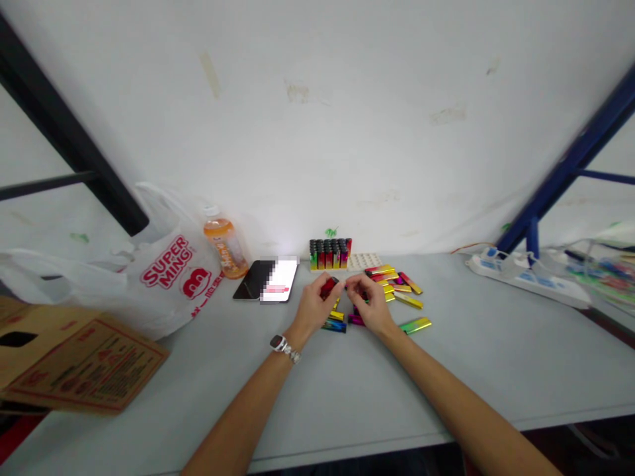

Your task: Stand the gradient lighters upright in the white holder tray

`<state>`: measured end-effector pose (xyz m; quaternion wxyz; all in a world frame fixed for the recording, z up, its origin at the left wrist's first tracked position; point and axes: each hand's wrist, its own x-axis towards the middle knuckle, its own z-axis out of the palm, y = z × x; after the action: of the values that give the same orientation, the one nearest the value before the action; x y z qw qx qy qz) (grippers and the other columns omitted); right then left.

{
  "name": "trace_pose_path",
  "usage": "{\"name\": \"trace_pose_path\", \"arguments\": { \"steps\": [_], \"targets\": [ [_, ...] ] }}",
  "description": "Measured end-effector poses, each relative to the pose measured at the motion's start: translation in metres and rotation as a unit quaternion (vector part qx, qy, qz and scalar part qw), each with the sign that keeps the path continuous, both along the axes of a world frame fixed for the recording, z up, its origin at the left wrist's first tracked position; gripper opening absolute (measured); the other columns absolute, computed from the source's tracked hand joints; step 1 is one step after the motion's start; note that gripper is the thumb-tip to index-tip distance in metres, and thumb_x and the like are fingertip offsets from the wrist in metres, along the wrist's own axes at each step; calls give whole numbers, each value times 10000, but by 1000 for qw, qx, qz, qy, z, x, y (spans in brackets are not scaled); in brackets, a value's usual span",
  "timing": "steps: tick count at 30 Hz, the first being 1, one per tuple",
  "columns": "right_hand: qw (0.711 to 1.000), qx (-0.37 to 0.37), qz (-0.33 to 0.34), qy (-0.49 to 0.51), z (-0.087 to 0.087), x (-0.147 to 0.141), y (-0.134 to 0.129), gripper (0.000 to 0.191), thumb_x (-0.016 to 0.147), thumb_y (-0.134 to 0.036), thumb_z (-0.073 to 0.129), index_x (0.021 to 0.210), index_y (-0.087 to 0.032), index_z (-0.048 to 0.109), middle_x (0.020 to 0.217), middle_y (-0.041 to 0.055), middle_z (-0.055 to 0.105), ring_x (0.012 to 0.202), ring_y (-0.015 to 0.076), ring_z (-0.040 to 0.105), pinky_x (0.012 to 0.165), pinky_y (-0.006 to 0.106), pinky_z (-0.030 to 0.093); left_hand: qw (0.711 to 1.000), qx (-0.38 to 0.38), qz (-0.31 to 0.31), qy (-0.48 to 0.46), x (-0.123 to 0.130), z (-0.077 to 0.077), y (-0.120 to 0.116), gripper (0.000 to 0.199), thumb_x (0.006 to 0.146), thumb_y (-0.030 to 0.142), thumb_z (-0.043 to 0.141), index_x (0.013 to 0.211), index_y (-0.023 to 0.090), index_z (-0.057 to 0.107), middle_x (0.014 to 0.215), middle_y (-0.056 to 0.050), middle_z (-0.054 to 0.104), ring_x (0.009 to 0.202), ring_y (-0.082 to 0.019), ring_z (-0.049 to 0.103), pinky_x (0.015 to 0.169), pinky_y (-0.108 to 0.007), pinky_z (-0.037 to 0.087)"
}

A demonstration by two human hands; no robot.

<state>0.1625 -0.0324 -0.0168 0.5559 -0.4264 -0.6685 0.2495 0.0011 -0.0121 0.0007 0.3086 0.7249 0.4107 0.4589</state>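
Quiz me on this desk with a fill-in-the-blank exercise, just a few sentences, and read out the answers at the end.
1. The left hand holds a lighter whose body is coloured ____.
2. From the person's viewpoint, the upright lighters stand at the ____ end of the white tray.
3. The big lettering on the plastic bag reads SUPER ____.
4. The liquid in the bottle is ____ in colour.

Missing words: red; left; MING; orange.

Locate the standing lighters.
Head view, near centre: the standing lighters are grouped close to the wall, right of the tablet and beyond the left hand, with bare white tray on their right.
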Motion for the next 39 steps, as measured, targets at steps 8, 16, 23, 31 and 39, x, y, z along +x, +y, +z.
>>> {"name": "trace_pose_path", "arguments": {
  "steps": [8, 16, 23, 31, 39],
  "targets": [
    [1000, -4, -14, -21, -1, -4, -1, 125, 822, -230, 535, 802, -177, 646, 645, -6, 580, 592, 134, 491, 580, 256, 379, 998, 17, 39, 44, 3, -7, 2, 388, 877, 426, 472, 585, 192, 371, 526, 62, 337, 517, -86, 320, 514, -242, 225],
    [1000, -13, -4, -17, -2, -4, 0, 121, 797, -212, 532, 785, -176, 646, 622, -16, 571, 572, 126, 495, 569, 244, 388, 998, 17, 45, 49, 3, -8, 2, 336, 865, 391, 460, 600, 193, 394, 523, 61, 375, 512, -90, 349, 520, -241, 236],
    [1000, -23, 0, -14, -2, -5, 0, 114, 794, -208, 530, 783, -180, 640, 608, -18, 561, 558, 124, 486, 554, 241, 383, 998, 9, 45, 43, 4, -8, 1, 359, 876, 416, 469, 607, 194, 382, 538, 63, 359, 528, -89, 340, 518, -234, 243],
    [1000, -20, 5, -16, 0, -4, -1, 120, 816, -235, 532, 725, -187, 593, 583, -24, 537, 543, 121, 469, 543, 242, 376, 997, 37, 27, 57, 2, -7, -4, 414, 876, 462, 536, 606, 186, 389, 545, 65, 349, 532, -83, 336, 516, -235, 236],
    [999, -35, -1, -11, -4, -5, 1, 127, 827, -246, 539, 783, -183, 640, 595, -24, 546, 532, 116, 472, 522, 231, 372, 995, 18, 58, 76, 4, -9, 3, 351, 884, 412, 447, 611, 196, 398, 528, 56, 389, 517, -97, 351, 524, -245, 227]
  ]
}}
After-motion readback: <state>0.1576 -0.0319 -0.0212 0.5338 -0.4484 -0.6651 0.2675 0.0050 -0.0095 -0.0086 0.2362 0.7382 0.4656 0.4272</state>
